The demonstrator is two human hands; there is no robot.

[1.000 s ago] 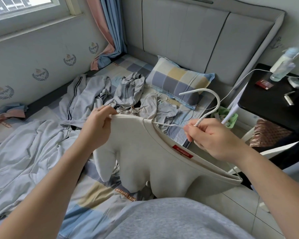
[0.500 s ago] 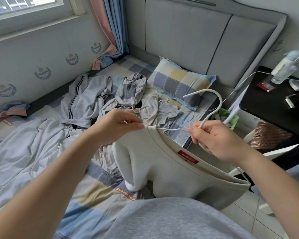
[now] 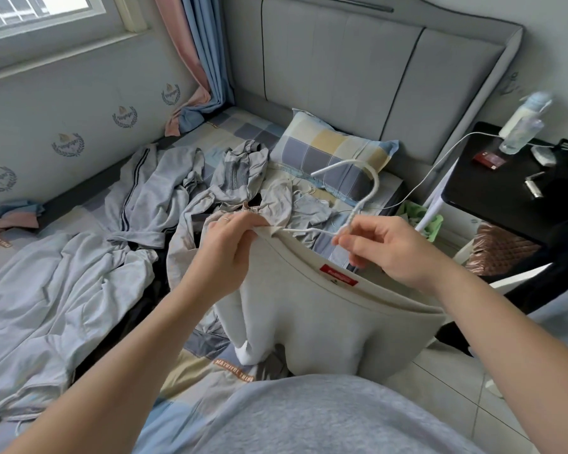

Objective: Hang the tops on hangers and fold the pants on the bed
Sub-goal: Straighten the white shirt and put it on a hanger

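Note:
A cream-grey top (image 3: 325, 322) with a red neck label hangs in front of me over the bed's edge. My left hand (image 3: 230, 244) pinches its collar at the left shoulder, where the arm of a white hanger (image 3: 371, 188) enters the neck. My right hand (image 3: 384, 247) grips the hanger's neck just under the hook, which curves up over the pillow. Most of the hanger's frame is hidden inside the top. Several grey garments (image 3: 164, 191) lie crumpled on the bed (image 3: 204, 365) beyond my hands.
A checked pillow (image 3: 328, 152) leans on the grey headboard (image 3: 358, 70). A black bedside table (image 3: 505, 194) at the right carries a bottle (image 3: 522, 126), a red box and small items; a white cable runs from it. A pale sheet (image 3: 46, 306) covers the left.
My left hand has slid right along the collar, toward the hanger's arm, bunching the shoulder fabric. The right hand keeps the hanger in nearly the same place.

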